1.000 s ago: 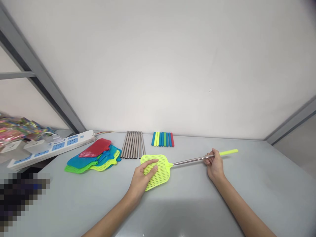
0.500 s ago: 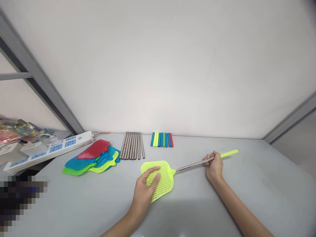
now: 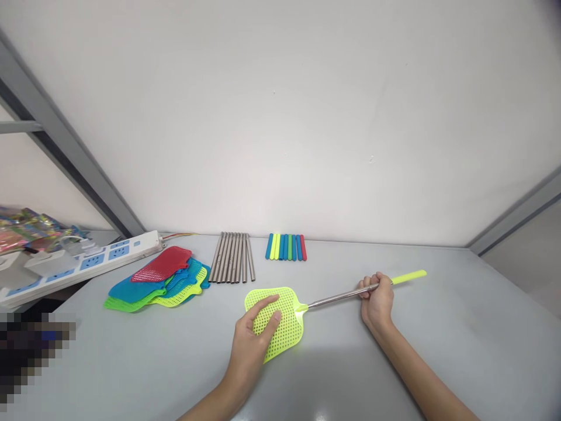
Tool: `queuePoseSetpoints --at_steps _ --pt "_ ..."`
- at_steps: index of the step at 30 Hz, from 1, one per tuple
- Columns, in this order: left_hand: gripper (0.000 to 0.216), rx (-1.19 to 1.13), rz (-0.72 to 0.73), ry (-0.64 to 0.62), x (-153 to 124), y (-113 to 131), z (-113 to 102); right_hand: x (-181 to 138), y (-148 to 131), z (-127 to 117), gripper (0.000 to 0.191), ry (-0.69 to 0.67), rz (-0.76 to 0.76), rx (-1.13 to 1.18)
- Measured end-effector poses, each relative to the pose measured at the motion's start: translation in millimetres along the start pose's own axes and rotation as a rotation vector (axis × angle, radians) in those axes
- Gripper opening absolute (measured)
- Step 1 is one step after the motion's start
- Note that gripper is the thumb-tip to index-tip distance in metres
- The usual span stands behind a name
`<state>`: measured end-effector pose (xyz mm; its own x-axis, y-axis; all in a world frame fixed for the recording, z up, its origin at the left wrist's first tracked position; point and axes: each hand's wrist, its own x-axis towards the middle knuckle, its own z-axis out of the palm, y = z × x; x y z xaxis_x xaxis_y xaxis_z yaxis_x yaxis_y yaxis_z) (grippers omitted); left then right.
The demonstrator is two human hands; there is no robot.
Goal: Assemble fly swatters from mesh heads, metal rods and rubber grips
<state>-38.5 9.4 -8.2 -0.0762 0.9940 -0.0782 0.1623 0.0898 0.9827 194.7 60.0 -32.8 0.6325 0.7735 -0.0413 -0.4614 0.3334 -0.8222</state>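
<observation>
A yellow-green fly swatter (image 3: 289,334) lies across the middle of the view, with a perforated paddle on the left and a thin metal rod (image 3: 335,299) running up to the right. My left hand (image 3: 250,345) grips the paddle, thumb and index finger on its upper face, the other fingers mostly hidden. Around the rod's far end, where it meets the yellow-green handle (image 3: 409,278), my right hand (image 3: 377,301) is closed. Part of that joint is covered by the fingers.
Loose paddles in red (image 3: 162,264), blue, green and yellow are piled at left. Several metal rods (image 3: 230,258) lie side by side near the wall, beside a row of coloured handles (image 3: 287,247). A power strip (image 3: 127,251) with plugs runs along the table's left edge.
The view has shifted slightly. The paddle, with my left hand, is a little farther left and the handle's end a little farther right. Both hands keep their hold.
</observation>
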Motion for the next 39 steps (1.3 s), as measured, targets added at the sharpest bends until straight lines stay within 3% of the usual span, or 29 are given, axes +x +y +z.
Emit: queuePoseSetpoints --at_steps 39 --pt "0.034 0.008 -0.024 -0.032 -1 1 0 -34 6 12 0.032 -0.034 0.065 -0.011"
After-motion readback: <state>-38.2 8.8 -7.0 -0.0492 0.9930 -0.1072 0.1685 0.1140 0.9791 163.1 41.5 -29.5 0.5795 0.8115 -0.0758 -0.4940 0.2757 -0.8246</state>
